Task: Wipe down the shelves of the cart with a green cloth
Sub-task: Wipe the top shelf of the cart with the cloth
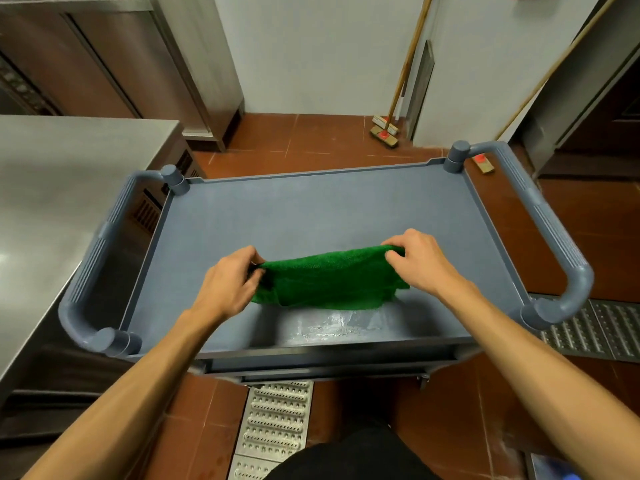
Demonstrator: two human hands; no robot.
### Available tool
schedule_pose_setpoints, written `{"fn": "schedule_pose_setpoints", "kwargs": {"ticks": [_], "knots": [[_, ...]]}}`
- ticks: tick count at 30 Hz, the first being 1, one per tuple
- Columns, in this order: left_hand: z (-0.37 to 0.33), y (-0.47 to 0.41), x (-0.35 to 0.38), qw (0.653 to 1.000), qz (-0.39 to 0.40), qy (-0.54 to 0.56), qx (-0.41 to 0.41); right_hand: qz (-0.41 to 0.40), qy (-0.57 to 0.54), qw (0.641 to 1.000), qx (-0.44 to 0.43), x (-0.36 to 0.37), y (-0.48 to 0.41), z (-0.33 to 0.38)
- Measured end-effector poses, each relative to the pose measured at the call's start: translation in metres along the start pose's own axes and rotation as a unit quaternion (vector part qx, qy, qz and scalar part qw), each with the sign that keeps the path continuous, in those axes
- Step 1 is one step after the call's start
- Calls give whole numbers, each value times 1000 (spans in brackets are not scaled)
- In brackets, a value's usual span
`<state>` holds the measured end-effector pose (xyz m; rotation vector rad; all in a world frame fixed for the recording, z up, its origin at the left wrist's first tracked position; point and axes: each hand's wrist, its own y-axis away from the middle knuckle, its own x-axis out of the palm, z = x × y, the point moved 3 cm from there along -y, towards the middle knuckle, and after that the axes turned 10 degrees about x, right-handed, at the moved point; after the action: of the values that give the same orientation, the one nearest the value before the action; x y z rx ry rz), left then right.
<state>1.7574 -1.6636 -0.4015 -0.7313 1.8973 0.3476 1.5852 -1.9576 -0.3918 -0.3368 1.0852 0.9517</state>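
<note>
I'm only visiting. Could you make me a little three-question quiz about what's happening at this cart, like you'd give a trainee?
1. True or false: the left hand and the right hand each grip an end of the green cloth.
2. The wet patch on the cart's top shelf lies: A) between the cloth and the person, B) at the far rim, C) under a handle.
3. Fill in: the steel counter stands on the person's ___ side.
Key: 1 true; 2 A; 3 left.
</note>
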Motion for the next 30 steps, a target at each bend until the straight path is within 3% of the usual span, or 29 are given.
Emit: {"fn": "schedule_pose_setpoints", "kwargs": {"ticks": [6, 9, 13, 16, 19, 30], "knots": [[-6, -54, 15, 997, -22, -74, 29, -129, 11, 991, -34, 8, -44, -13], [-9, -62, 37, 993, 26, -90, 70, -164, 19, 981, -101, 28, -51, -21], [-12, -54, 80, 976, 163, -81, 116, -81, 44, 989, -118, 66, -53, -35], [-8, -49, 107, 965, 226, -88, 100, 6, 80, 991, -110, 84, -51, -42], [-6, -57, 115, 971, 210, -94, 68, 48, 100, 987, -119, 96, -51, -47], [-27, -70, 135, 948, 227, -219, 48, 30, 202, 972, -114, 110, -59, -32]]}}
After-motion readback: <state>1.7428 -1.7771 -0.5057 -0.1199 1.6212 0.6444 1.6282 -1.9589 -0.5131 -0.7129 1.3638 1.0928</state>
